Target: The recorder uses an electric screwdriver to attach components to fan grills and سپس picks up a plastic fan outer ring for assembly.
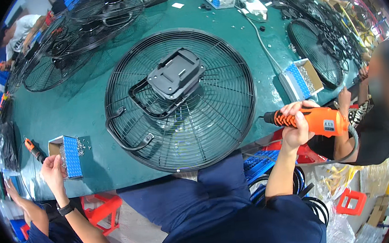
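A round black fan guard [229,118] lies on the green table in front of me, with a dark motor box [177,73] on its middle and a black loop bracket [142,108] beside the box. A curved black handle [112,131] sits at its left rim. My right hand [294,128] is wrapped round an orange electric screwdriver [331,121], whose tip points left, just off the guard's right rim. At the left, my left hand [53,171] pinches its fingers together at the edge of a blue-and-white carton of screws [72,156]. Whatever is between those fingers is hidden.
Loose screws [82,146] lie beside the left carton, near another orange screwdriver [31,147]. A second screw carton [300,80] stands at the right. More fan guards [60,64] are stacked at the far left. Co-workers stand at both sides; a cable [264,44] crosses the table.
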Available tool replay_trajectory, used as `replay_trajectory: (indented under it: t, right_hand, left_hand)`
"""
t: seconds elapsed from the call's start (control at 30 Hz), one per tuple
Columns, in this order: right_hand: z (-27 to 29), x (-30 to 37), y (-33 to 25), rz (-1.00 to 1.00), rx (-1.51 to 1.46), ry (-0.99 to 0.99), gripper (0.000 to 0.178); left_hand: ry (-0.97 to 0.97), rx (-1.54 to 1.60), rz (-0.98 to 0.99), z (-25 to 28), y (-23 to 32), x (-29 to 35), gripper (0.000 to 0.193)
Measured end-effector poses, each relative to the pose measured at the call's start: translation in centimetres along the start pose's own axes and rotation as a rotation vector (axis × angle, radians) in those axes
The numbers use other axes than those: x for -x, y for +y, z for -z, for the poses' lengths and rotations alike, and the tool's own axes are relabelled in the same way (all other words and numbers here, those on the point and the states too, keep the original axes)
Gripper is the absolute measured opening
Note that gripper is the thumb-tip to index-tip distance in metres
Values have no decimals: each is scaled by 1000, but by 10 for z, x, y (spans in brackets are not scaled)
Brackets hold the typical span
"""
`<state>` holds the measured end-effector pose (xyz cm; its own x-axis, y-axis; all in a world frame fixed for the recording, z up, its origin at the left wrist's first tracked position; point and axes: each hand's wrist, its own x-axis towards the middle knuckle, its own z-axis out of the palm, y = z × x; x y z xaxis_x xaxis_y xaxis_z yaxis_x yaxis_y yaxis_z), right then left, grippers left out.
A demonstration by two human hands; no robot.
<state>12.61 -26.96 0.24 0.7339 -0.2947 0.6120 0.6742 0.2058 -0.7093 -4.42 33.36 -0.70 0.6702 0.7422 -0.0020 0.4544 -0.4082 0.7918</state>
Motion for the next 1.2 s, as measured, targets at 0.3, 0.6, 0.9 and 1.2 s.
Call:
replay_trajectory:
  t: [0.3,0.6,0.9,1.2]
  right_hand:
    - [-3,-11,8,-3,32,-19,32]
    - [-6,-8,9,-91,25,-8,29]
    - [8,-11,14,-79,-30,94,26]
    - [4,-13,13,-71,-13,97,27]
  left_hand:
    - [-440,595,22,-78,89,96,34]
    - [-841,1058,307,-152,152,135,18]
    - [-1008,887,318,-136,149,128,21]
    - [-709,1168,162,-149,113,7,26]
